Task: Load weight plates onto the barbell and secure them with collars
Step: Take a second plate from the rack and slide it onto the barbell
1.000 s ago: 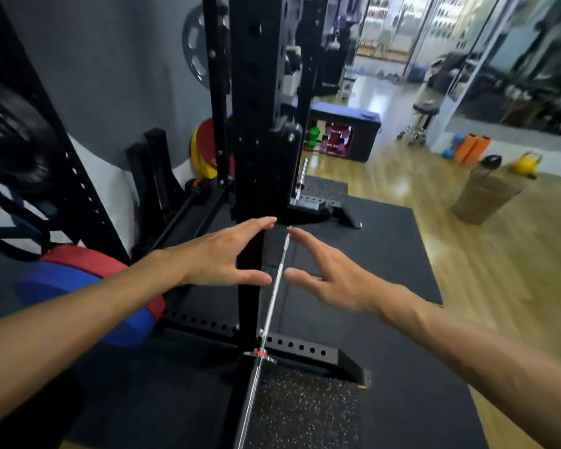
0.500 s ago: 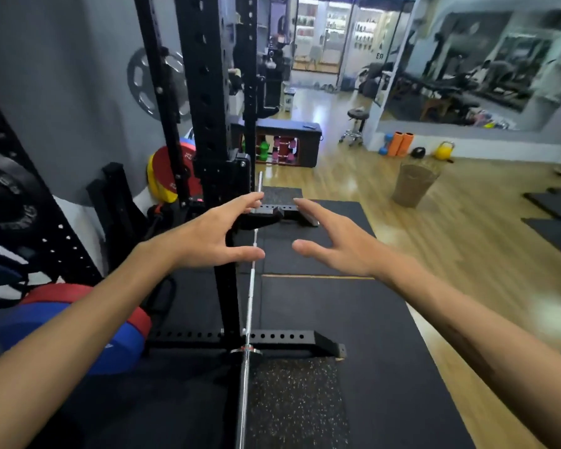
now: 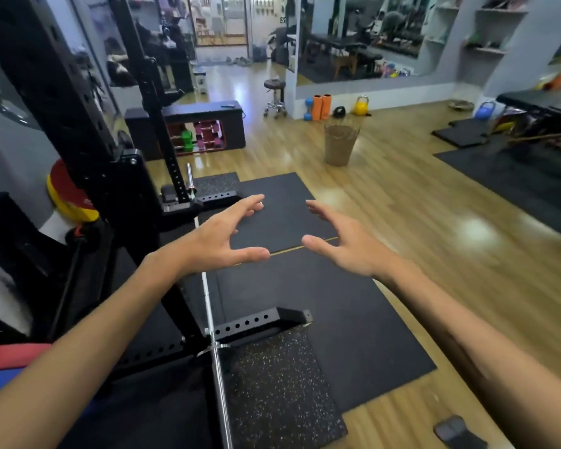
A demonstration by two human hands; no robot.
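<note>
A bare steel barbell (image 3: 208, 306) lies low along the black rack's feet, running from the near speckled pad to a far sleeve end. My left hand (image 3: 221, 241) hovers above it with fingers spread, holding nothing. My right hand (image 3: 340, 244) floats to the right over the black mat, also open and empty. Red and yellow weight plates (image 3: 67, 196) lean by the wall at left. A red and blue plate (image 3: 4, 364) shows at the lower left, partly behind my left arm. I see no collars.
The black rack upright (image 3: 78, 131) rises at left, its base beam (image 3: 240, 325) crossing under the bar. Black floor mats (image 3: 353, 335) cover the wooden floor. A brown basket (image 3: 339, 144), kettlebells (image 3: 360, 105), a stool (image 3: 274, 98) and a dumbbell cabinet (image 3: 204, 128) stand farther back.
The view has swung to the right, so the rack upright now sits left of my hands. Both hands stay open and spread, now more over the mat than the bar.
</note>
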